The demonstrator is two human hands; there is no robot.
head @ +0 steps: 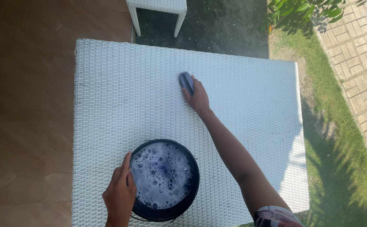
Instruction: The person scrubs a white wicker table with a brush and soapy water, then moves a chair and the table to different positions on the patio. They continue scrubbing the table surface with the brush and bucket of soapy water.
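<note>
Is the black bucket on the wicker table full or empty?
Nearly full: the bucket holds soapy, bubbly water up close to its rim. It stands upright on the white table, with the left hand on its edge.

Home garden patio, white wicker table [242,84], tiled terrace floor [27,105], grass [339,138], brick paving [364,46], shrub [305,10]

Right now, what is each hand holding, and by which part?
The right hand grips a dark sponge by its near end, pressed on the white wicker table. The left hand holds the black bucket by its left rim.
</note>
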